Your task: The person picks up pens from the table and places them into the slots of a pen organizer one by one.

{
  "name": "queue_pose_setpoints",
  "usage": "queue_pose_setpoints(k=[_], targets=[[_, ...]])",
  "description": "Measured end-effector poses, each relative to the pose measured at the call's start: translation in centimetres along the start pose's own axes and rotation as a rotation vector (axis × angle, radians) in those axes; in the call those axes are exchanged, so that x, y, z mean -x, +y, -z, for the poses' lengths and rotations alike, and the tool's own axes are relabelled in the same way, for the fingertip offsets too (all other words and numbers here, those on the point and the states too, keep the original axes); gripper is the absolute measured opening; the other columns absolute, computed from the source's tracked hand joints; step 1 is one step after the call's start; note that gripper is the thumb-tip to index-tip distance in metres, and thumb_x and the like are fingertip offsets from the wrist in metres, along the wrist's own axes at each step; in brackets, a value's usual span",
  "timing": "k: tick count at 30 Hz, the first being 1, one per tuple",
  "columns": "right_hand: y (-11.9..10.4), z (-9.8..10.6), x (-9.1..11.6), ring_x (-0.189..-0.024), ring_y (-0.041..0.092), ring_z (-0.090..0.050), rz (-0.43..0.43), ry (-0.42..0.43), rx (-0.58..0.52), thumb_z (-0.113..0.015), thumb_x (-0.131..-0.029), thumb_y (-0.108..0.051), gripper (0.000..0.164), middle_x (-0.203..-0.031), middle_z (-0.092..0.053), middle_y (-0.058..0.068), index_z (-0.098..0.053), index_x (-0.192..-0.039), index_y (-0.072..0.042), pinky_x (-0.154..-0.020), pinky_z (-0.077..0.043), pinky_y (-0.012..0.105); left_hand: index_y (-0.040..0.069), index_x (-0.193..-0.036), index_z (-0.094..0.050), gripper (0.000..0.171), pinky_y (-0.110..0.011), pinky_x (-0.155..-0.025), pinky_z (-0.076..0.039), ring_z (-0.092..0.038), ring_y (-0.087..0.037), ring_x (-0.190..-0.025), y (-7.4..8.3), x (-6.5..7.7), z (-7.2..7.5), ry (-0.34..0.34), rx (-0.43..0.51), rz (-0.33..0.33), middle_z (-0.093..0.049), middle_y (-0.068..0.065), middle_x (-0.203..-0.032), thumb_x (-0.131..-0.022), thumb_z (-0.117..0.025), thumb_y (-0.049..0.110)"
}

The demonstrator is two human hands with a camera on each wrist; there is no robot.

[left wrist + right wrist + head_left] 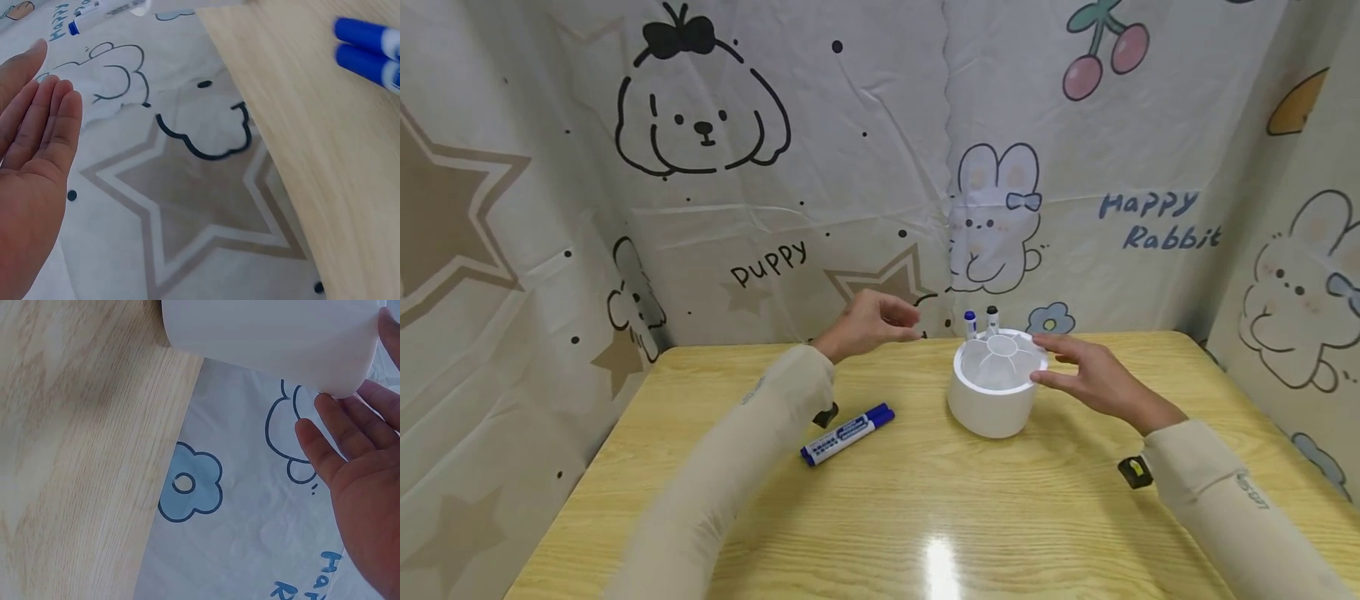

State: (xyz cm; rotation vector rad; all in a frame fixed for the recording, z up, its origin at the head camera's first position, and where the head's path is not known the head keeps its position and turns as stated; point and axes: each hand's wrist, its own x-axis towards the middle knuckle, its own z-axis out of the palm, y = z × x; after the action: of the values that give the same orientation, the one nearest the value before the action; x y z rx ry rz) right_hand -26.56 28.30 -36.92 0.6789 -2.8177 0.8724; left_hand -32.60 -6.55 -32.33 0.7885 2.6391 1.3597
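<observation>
A round white pen holder with divided compartments stands on the table, right of the middle. A blue-capped marker and a black-capped marker stand upright at its far side. My right hand touches the holder's right side, thumb at the rim and fingers fairly straight; the right wrist view shows those fingertips by the white wall. To the left of the holder my left hand is raised above the table, holding nothing. Two blue-capped markers lie side by side on the table, nearer than that hand.
The wooden table ends at a printed curtain just behind the holder. More curtain hangs along both sides. Dark wrist devices sit under the sleeves.
</observation>
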Motion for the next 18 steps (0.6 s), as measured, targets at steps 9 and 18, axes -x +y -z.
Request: queue_pose_setpoints(k=[9, 18], targets=[[0.0, -0.1, 0.0, -0.122, 0.052, -0.052, 0.006, 0.013, 0.012, -0.074, -0.093, -0.025, 0.062, -0.145, -0.044, 0.032, -0.050, -0.141, 0.006, -0.098, -0.047, 0.060, -0.001, -0.115, -0.072, 0.029, -0.033, -0.085, -0.057, -0.069, -0.021, -0.098, -2.7, 3.9, 1.3, -0.070, 0.035, 0.074, -0.073, -0.010, -0.108, -0.088, -0.078, 0.010], [-0.2, -0.1, 0.1, -0.120, 0.052, -0.053, 0.004, 0.013, 0.020, -0.073, -0.094, -0.028, 0.062, -0.143, -0.045, 0.032, -0.051, -0.140, 0.007, -0.097, -0.046, 0.062, -0.003, -0.115, -0.071, 0.031, -0.033, -0.085, -0.057, -0.069, -0.022, -0.098, -5.1, 7.0, 2.2, -0.093, 0.044, 0.109, -0.073, -0.012, -0.109, -0.088, -0.078, 0.009]])
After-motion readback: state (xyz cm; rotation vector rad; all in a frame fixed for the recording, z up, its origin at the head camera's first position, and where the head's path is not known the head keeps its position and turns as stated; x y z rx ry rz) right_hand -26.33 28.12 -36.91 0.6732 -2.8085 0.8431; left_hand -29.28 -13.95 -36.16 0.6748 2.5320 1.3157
